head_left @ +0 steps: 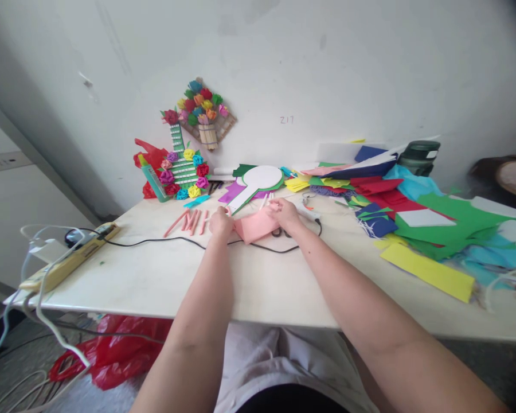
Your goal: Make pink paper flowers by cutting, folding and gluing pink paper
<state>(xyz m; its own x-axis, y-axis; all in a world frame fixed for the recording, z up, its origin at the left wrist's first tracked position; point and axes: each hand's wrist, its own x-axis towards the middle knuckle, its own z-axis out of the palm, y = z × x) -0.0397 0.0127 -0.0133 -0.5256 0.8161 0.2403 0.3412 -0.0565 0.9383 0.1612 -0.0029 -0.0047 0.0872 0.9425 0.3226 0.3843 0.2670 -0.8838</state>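
Note:
A pink sheet of paper (254, 225) lies on the white table (155, 275) between both my hands. My left hand (221, 221) is closed, its fingers pinching the sheet's left edge. My right hand (285, 210) is closed on the sheet's upper right edge. Several rolled pink paper sticks (189, 221) lie just left of my left hand. Black scissors (279, 232) peek out under the sheet near my right hand.
A black cable (155, 241) runs across the table to a power strip (69, 255) at the left edge. Paper-flower crafts (184, 166) and a glue bottle (152, 179) stand at the back wall. Coloured paper sheets (413, 212) pile up on the right. A red bag (120, 344) lies below.

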